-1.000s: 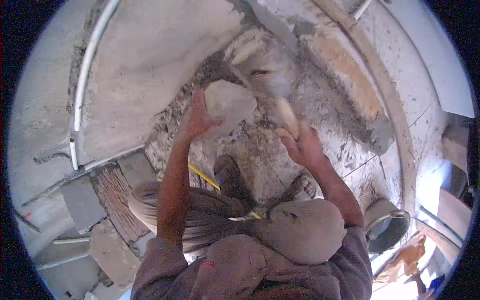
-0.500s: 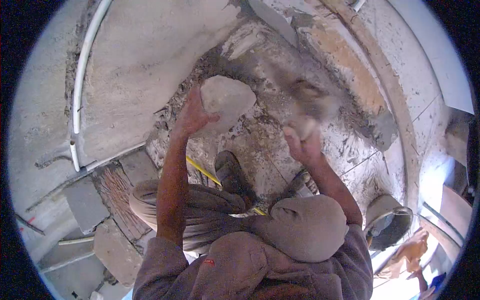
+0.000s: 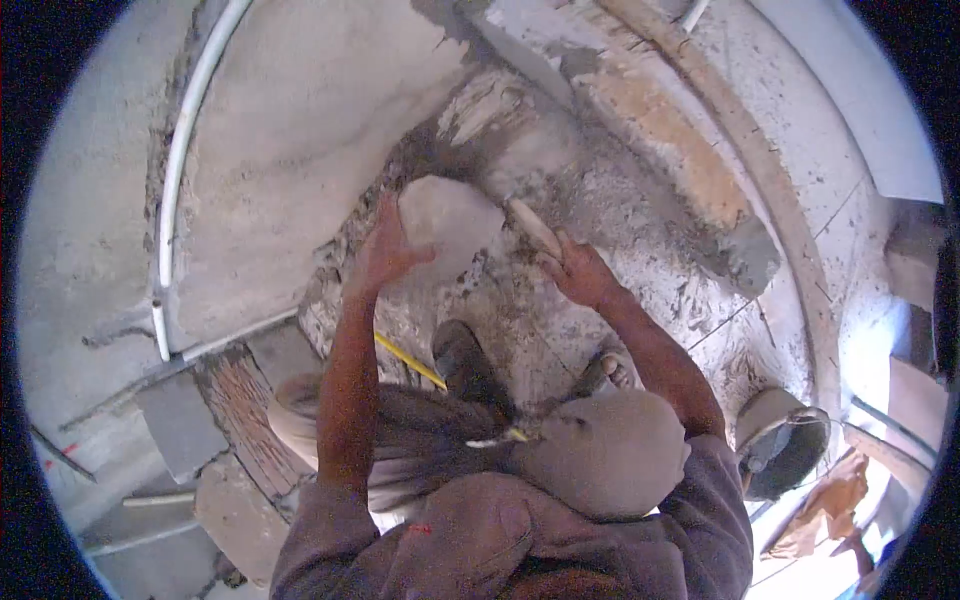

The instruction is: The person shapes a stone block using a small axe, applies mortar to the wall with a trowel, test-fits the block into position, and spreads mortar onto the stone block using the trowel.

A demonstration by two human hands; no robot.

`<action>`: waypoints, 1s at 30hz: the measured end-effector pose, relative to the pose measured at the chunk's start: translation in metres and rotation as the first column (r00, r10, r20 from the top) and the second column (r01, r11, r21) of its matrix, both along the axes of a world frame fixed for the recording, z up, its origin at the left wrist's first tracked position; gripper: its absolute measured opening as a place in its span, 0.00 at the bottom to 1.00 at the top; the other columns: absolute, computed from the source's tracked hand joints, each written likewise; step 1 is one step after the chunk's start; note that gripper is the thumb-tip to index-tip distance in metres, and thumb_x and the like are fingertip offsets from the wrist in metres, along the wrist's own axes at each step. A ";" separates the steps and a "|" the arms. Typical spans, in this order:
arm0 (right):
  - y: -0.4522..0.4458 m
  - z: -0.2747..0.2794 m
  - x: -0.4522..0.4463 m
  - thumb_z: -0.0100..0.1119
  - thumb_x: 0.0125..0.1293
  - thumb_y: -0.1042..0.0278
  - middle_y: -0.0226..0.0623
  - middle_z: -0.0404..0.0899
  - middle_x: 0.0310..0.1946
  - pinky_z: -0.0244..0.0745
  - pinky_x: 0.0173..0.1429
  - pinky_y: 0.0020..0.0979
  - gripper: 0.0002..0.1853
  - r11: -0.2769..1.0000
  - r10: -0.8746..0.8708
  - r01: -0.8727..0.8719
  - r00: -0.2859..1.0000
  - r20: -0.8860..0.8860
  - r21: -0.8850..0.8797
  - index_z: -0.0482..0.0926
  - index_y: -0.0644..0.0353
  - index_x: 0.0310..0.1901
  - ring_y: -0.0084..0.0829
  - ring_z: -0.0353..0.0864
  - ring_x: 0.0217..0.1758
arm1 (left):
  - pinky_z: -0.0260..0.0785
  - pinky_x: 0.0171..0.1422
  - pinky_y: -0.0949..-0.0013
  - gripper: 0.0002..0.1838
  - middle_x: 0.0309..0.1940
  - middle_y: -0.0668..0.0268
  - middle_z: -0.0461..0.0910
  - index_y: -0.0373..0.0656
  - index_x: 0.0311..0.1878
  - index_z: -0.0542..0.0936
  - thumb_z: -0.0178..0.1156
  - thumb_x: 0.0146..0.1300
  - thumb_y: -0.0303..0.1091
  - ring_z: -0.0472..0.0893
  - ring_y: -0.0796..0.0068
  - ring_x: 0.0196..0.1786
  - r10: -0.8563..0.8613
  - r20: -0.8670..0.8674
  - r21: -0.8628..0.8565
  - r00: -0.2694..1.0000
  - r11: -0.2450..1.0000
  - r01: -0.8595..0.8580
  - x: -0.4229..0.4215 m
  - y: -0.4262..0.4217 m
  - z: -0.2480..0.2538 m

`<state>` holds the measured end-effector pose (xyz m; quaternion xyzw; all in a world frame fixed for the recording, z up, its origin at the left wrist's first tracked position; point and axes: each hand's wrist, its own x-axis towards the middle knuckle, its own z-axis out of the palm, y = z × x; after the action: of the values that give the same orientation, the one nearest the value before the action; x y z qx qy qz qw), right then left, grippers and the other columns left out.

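Note:
A pale, flat, rough-edged stone slab is in front of me near the wall. My left hand rests against its left edge, fingers spread and thumb reaching over its face. My right hand is closed round the light handle of a tool. The tool's far end lies close to the slab's right edge; its head is too unclear to make out. Rough, mortar-smeared ground surrounds the slab.
A bucket stands at the lower right. A yellow strip lies beside my shoe. Stone pieces lie at the lower left. A white pipe runs along the left wall.
My right hand and its tool have moved left from the blurred swing, toward the slab's right edge. My left hand has stayed at the slab's left edge.

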<state>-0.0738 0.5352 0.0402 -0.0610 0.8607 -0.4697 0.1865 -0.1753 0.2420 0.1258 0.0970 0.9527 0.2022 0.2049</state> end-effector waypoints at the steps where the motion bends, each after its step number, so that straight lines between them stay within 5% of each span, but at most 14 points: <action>1: 0.004 0.007 -0.004 0.53 0.66 0.54 0.58 0.76 0.36 0.72 0.46 0.49 0.23 0.998 -0.053 0.056 0.996 -0.068 0.031 0.64 0.66 0.52 0.58 0.77 0.40 | 0.50 0.72 0.57 0.57 0.61 0.44 0.61 0.31 0.65 0.53 0.75 0.33 0.44 0.60 0.49 0.67 -0.049 -0.142 0.036 0.989 0.998 0.054 -0.007 -0.007 -0.015; 3: 0.001 0.029 0.010 0.51 0.67 0.52 0.54 0.78 0.31 0.73 0.42 0.51 0.21 0.995 -0.087 0.089 0.994 -0.061 0.039 0.67 0.65 0.47 0.57 0.78 0.36 | 0.49 0.72 0.58 0.58 0.62 0.44 0.61 0.30 0.66 0.52 0.75 0.32 0.43 0.59 0.49 0.68 -0.019 -0.109 0.036 0.994 0.999 0.023 -0.011 -0.004 -0.016; 5: 0.005 0.059 0.007 0.52 0.65 0.51 0.53 0.78 0.28 0.74 0.40 0.51 0.21 0.896 -0.389 0.340 0.911 -0.134 -0.285 0.68 0.65 0.44 0.57 0.78 0.34 | 0.49 0.73 0.59 0.60 0.63 0.43 0.60 0.30 0.66 0.51 0.75 0.32 0.43 0.58 0.49 0.69 0.021 -0.090 0.042 0.996 0.999 -0.017 -0.005 0.004 -0.006; 6: 0.003 0.041 0.013 0.52 0.65 0.51 0.53 0.78 0.28 0.74 0.40 0.51 0.21 0.898 -0.381 0.335 0.916 -0.123 -0.285 0.68 0.65 0.44 0.57 0.78 0.34 | 0.49 0.73 0.58 0.60 0.63 0.43 0.59 0.30 0.66 0.51 0.75 0.32 0.42 0.58 0.49 0.69 0.033 -0.038 -0.027 0.999 0.999 -0.034 0.001 0.011 0.006; 9: -0.004 -0.030 0.004 0.52 0.66 0.57 0.56 0.76 0.46 0.71 0.53 0.46 0.27 0.997 0.070 -0.073 0.990 -0.123 -0.020 0.61 0.66 0.60 0.54 0.76 0.49 | 0.49 0.73 0.58 0.60 0.64 0.44 0.59 0.31 0.67 0.51 0.76 0.32 0.43 0.58 0.49 0.69 -0.032 -0.135 -0.075 0.990 0.997 0.022 0.000 -0.014 -0.026; 11: 0.004 -0.023 -0.005 0.52 0.66 0.57 0.56 0.76 0.45 0.71 0.52 0.46 0.27 0.997 0.070 -0.070 0.998 -0.006 0.044 0.62 0.66 0.60 0.53 0.76 0.49 | 0.50 0.73 0.57 0.60 0.64 0.45 0.59 0.33 0.67 0.51 0.76 0.32 0.43 0.58 0.49 0.69 -0.121 -0.267 -0.067 0.956 0.992 0.107 -0.008 -0.013 -0.030; 14: 0.009 0.008 -0.013 0.51 0.67 0.55 0.57 0.76 0.43 0.71 0.51 0.47 0.27 0.999 -0.045 0.044 0.995 0.094 0.006 0.63 0.67 0.59 0.54 0.77 0.48 | 0.50 0.73 0.56 0.61 0.64 0.45 0.59 0.32 0.68 0.51 0.76 0.32 0.45 0.58 0.48 0.69 -0.002 -0.042 0.087 0.999 0.996 0.006 -0.010 0.013 0.011; 16: 0.009 0.042 0.012 0.50 0.67 0.51 0.58 0.77 0.42 0.71 0.51 0.47 0.28 0.947 -0.268 0.282 0.957 0.111 -0.154 0.63 0.68 0.58 0.54 0.78 0.47 | 0.48 0.74 0.57 0.64 0.66 0.43 0.56 0.29 0.69 0.47 0.76 0.33 0.49 0.55 0.48 0.71 0.013 0.068 -0.226 0.998 0.974 0.003 -0.008 0.023 0.024; 17: 0.007 0.043 0.013 0.51 0.67 0.52 0.58 0.77 0.41 0.70 0.52 0.47 0.27 0.913 -0.334 0.338 0.941 0.056 -0.226 0.64 0.67 0.56 0.55 0.77 0.48 | 0.48 0.74 0.57 0.64 0.66 0.43 0.56 0.29 0.69 0.47 0.76 0.33 0.49 0.55 0.48 0.71 0.015 0.068 -0.226 0.998 0.974 0.000 -0.007 0.018 0.017; 20: -0.018 -0.050 0.005 0.52 0.64 0.43 0.57 0.77 0.38 0.72 0.48 0.50 0.30 0.995 -0.066 0.057 0.991 -0.113 -0.082 0.66 0.64 0.53 0.58 0.77 0.44 | 0.47 0.74 0.57 0.65 0.67 0.43 0.55 0.28 0.69 0.46 0.75 0.34 0.51 0.55 0.48 0.71 -0.025 -0.038 -0.204 0.999 0.979 0.017 -0.004 0.003 0.000; 23: -0.008 -0.011 -0.007 0.51 0.65 0.43 0.57 0.76 0.35 0.72 0.46 0.50 0.28 0.991 -0.131 0.130 0.990 -0.054 -0.028 0.67 0.64 0.51 0.58 0.77 0.43 | 0.48 0.74 0.57 0.64 0.67 0.42 0.54 0.28 0.68 0.46 0.74 0.36 0.53 0.55 0.47 0.71 -0.033 -0.078 -0.122 0.996 0.992 0.023 -0.010 -0.002 -0.010; 25: 0.002 0.039 -0.007 0.51 0.65 0.44 0.57 0.77 0.34 0.72 0.47 0.50 0.27 0.980 -0.186 0.185 0.982 -0.009 -0.066 0.68 0.64 0.49 0.58 0.77 0.43 | 0.49 0.74 0.56 0.64 0.68 0.42 0.53 0.29 0.69 0.46 0.74 0.37 0.54 0.55 0.47 0.71 -0.090 -0.068 -0.274 0.994 0.959 0.068 -0.004 -0.015 -0.027; 27: 0.003 0.041 0.001 0.50 0.65 0.44 0.57 0.77 0.34 0.72 0.47 0.50 0.26 0.971 -0.216 0.218 0.976 0.039 -0.095 0.68 0.64 0.47 0.58 0.77 0.43 | 0.49 0.74 0.56 0.64 0.69 0.43 0.52 0.29 0.69 0.46 0.73 0.37 0.54 0.55 0.47 0.71 -0.018 0.013 -0.226 1.000 0.974 0.020 0.002 0.013 0.013; 30: -0.006 -0.003 -0.001 0.54 0.64 0.57 0.59 0.76 0.39 0.72 0.50 0.48 0.33 0.948 -0.247 0.244 0.969 0.013 -0.204 0.54 0.65 0.64 0.58 0.76 0.45 | 0.49 0.73 0.56 0.63 0.69 0.43 0.52 0.30 0.69 0.47 0.73 0.37 0.54 0.55 0.48 0.71 0.040 0.060 -0.197 0.997 0.980 -0.027 0.000 0.022 0.030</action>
<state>-0.0744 0.5293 0.0372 0.0248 0.8101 -0.5745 0.1141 -0.1749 0.2639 0.1556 0.0539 0.9624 0.1139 0.2405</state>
